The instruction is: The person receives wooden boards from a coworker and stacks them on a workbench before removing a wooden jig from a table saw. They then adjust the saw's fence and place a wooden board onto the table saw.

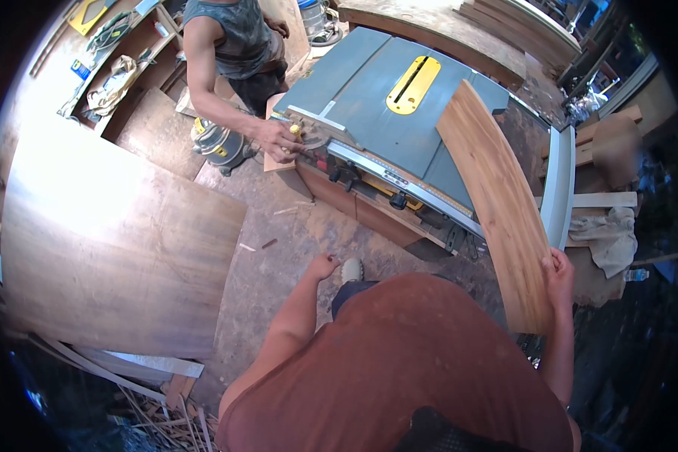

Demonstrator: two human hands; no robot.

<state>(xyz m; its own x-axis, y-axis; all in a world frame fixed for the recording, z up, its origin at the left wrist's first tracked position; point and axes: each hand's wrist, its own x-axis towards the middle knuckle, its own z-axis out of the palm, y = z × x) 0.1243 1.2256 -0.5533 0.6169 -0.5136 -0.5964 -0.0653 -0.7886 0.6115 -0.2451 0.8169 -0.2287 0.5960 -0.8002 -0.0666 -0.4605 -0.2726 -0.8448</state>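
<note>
My right hand (559, 279) grips the edge of a long wooden board (497, 196) near its lower end. The board's far end rests on the grey-blue top of a table saw (384, 83), to the right of its yellow throat plate (414, 84). Away from the saw, my left hand (324, 267) hangs over the floor, its fingers loosely curled together and nothing visible in them. The saw's front rail (407, 184) runs between my left hand and the tabletop.
Across the saw, another person's hand (279, 141) is at its front left corner. A shop vacuum (218, 145) stands behind. A large wooden panel (120, 241) lies at left, wood scraps (181, 422) below it. Lumber and a cloth (606, 237) are at right.
</note>
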